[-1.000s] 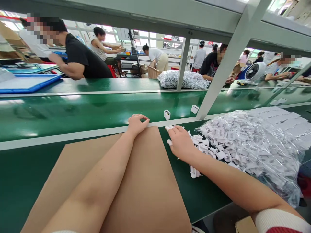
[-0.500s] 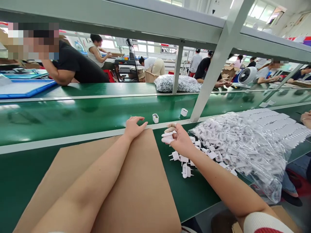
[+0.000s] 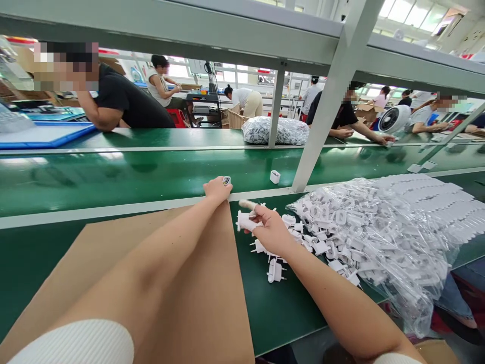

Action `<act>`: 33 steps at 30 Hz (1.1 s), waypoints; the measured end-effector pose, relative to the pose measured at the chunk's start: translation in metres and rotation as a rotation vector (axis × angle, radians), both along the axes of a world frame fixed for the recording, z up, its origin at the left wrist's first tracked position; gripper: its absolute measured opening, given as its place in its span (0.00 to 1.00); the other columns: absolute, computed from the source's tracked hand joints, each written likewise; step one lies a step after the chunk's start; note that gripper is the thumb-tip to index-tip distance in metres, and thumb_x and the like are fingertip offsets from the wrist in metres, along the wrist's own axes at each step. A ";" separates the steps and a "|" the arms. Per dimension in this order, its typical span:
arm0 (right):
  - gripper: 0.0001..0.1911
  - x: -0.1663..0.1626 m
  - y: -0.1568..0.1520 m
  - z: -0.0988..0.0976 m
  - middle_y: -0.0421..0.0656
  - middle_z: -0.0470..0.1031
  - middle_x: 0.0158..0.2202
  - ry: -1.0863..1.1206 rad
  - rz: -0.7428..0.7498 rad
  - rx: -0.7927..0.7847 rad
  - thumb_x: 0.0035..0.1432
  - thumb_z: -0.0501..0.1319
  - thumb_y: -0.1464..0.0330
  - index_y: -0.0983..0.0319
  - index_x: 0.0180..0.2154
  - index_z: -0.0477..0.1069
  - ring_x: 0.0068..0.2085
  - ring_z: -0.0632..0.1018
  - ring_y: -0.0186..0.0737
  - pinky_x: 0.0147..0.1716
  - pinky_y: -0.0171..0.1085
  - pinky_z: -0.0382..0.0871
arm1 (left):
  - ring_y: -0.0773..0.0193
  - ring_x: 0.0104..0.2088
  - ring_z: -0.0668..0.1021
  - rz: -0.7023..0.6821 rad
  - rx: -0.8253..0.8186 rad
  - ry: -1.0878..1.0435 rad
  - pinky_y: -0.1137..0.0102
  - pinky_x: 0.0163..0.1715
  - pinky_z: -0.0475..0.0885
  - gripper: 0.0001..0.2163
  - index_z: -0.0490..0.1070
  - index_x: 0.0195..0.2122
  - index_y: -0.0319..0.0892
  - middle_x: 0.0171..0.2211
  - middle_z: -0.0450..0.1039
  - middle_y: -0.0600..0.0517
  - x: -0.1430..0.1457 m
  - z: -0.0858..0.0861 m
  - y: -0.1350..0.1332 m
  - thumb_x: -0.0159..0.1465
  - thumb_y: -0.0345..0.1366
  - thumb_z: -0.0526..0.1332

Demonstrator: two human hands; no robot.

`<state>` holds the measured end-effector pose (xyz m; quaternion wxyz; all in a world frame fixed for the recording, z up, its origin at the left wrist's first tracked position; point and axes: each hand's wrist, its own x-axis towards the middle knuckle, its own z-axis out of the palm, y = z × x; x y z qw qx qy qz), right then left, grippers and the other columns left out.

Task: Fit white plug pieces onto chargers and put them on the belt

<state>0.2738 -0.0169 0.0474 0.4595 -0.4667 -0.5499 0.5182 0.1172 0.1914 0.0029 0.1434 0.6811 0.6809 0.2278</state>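
Observation:
My left hand reaches over the far edge of a brown cardboard sheet onto the green belt, its fingers closed on a small white adapter housing. My right hand is closed on a white plug piece, lifted just above the table. Several loose white plug pieces lie under and beside that hand. A big clear bag of the same white pieces spills open to its right. Another white housing stands on the belt farther right.
A slanted grey frame post rises from the belt rail. Across the belt sit a second bag of white parts, a blue tray and a small fan. Several people work on the far side.
My left hand reached forward and closed on the white housing on the belt. My right hand lifted a plug piece and moved left. The other housing drifted left on the belt.

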 end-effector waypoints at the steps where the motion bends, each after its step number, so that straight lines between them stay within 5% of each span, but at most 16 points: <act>1: 0.31 0.002 0.000 0.001 0.35 0.74 0.35 -0.031 -0.004 -0.015 0.49 0.67 0.71 0.54 0.57 0.72 0.32 0.80 0.33 0.33 0.34 0.75 | 0.41 0.55 0.78 -0.017 -0.003 -0.023 0.52 0.57 0.65 0.15 0.75 0.49 0.44 0.49 0.81 0.42 0.000 0.003 -0.004 0.63 0.39 0.59; 3: 0.32 0.005 0.000 0.005 0.33 0.73 0.33 -0.073 -0.005 -0.041 0.51 0.64 0.73 0.52 0.59 0.69 0.25 0.77 0.30 0.25 0.31 0.71 | 0.45 0.56 0.78 -0.079 -0.005 -0.081 0.55 0.58 0.66 0.19 0.71 0.55 0.45 0.52 0.80 0.45 -0.007 0.009 -0.017 0.63 0.38 0.59; 5: 0.22 0.007 -0.001 0.010 0.33 0.72 0.29 -0.085 0.016 -0.076 0.52 0.63 0.72 0.55 0.50 0.74 0.21 0.74 0.28 0.21 0.29 0.67 | 0.50 0.52 0.80 -0.156 -0.017 -0.142 0.59 0.56 0.70 0.22 0.67 0.59 0.46 0.51 0.81 0.48 -0.021 0.012 -0.040 0.63 0.39 0.60; 8: 0.12 0.007 -0.005 0.016 0.37 0.77 0.30 -0.001 0.072 -0.145 0.51 0.67 0.69 0.59 0.40 0.78 0.25 0.77 0.30 0.27 0.31 0.73 | 0.54 0.47 0.82 -0.315 -0.063 -0.262 0.62 0.49 0.74 0.22 0.67 0.57 0.46 0.49 0.81 0.50 -0.052 0.013 -0.091 0.63 0.46 0.62; 12: 0.24 0.000 -0.007 0.013 0.42 0.83 0.37 0.092 0.147 -0.203 0.42 0.75 0.67 0.60 0.46 0.80 0.40 0.83 0.40 0.45 0.40 0.77 | 0.53 0.44 0.81 -0.525 -0.163 -0.388 0.62 0.44 0.76 0.19 0.72 0.51 0.48 0.47 0.80 0.51 -0.089 0.012 -0.166 0.63 0.50 0.64; 15: 0.23 -0.009 -0.010 0.004 0.43 0.82 0.38 -0.056 0.098 -0.121 0.46 0.74 0.62 0.59 0.46 0.80 0.38 0.81 0.40 0.42 0.41 0.77 | 0.53 0.45 0.81 -0.595 -0.238 -0.468 0.62 0.45 0.77 0.20 0.73 0.54 0.50 0.49 0.79 0.50 -0.103 0.006 -0.200 0.63 0.50 0.65; 20: 0.08 -0.028 -0.023 -0.002 0.43 0.78 0.43 -0.518 0.015 0.349 0.59 0.67 0.65 0.56 0.41 0.81 0.42 0.78 0.40 0.40 0.39 0.76 | 0.51 0.46 0.79 -0.603 -0.075 -0.564 0.60 0.47 0.77 0.21 0.78 0.46 0.48 0.48 0.78 0.47 -0.108 -0.010 -0.207 0.58 0.55 0.71; 25: 0.10 -0.044 -0.029 -0.004 0.43 0.75 0.36 -0.759 0.030 0.599 0.65 0.61 0.71 0.58 0.47 0.78 0.39 0.76 0.40 0.40 0.39 0.74 | 0.55 0.41 0.78 -0.655 -0.045 -0.618 0.65 0.39 0.75 0.16 0.81 0.38 0.46 0.39 0.78 0.48 -0.108 -0.014 -0.203 0.63 0.54 0.65; 33: 0.08 -0.053 -0.022 -0.014 0.44 0.74 0.36 -0.855 0.055 0.650 0.67 0.62 0.70 0.58 0.45 0.78 0.40 0.77 0.42 0.39 0.40 0.74 | 0.55 0.42 0.77 -0.680 -0.035 -0.598 0.65 0.42 0.74 0.16 0.81 0.35 0.47 0.39 0.78 0.49 -0.109 -0.014 -0.202 0.65 0.53 0.62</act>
